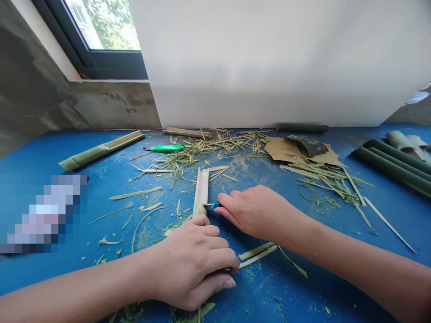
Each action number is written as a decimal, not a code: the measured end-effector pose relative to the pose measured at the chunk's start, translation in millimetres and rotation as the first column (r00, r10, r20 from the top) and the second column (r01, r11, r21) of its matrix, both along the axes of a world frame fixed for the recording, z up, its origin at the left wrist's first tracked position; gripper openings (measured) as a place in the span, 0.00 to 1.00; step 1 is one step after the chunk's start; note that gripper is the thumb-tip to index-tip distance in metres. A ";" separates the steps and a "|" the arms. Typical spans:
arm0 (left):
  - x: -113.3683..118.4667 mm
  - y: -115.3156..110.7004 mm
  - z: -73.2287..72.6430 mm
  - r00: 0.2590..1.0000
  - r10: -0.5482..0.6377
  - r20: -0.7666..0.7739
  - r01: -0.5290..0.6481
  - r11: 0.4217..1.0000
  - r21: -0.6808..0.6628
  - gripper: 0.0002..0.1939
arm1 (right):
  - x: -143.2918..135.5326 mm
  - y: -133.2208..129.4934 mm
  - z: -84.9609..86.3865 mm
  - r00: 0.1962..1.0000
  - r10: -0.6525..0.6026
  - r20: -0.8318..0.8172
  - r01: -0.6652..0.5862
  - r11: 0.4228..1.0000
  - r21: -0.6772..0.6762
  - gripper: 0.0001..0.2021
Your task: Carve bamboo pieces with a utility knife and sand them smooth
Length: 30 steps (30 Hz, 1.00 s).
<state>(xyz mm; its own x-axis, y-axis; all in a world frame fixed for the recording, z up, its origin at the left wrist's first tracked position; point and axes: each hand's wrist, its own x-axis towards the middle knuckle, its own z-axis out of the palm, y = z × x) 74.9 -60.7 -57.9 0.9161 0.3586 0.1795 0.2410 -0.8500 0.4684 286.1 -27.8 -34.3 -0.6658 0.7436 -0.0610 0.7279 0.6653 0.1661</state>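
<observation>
A split bamboo piece [202, 188] lies lengthwise on the blue table, its pale hollow side up. My left hand [198, 260] is closed over its near end and presses it down; that end is hidden under my fingers. In my right hand [254, 211] is a small knife [213, 205] with a blue handle, mostly covered by my fingers. Its short metal blade touches the right edge of the bamboo, just beyond my left fingertips. Two thin bamboo strips [258, 255] lie to the right of my left hand.
Shavings [232, 142] litter the blue table [111, 242]. A green utility knife [167, 148] and a half-open bamboo length [103, 150] lie at the back left. Sandpaper [308, 146] sits at the back right, with dark bamboo pieces [397, 166] farther right. A blurred-out object [47, 215] lies left.
</observation>
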 end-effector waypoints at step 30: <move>-6.5 0.2 2.3 1.000 0.013 -0.028 -0.012 0.998 0.055 0.06 | -0.6 11.4 -1.9 0.991 -0.009 -0.136 -0.010 0.991 -0.134 0.20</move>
<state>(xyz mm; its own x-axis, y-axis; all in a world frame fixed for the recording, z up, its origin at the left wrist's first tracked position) 68.4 -60.5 -55.6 0.9166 0.3604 0.1731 0.2644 -0.8712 0.4135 285.5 -16.4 -36.1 -0.6750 0.7346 -0.0689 0.7373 0.6751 -0.0251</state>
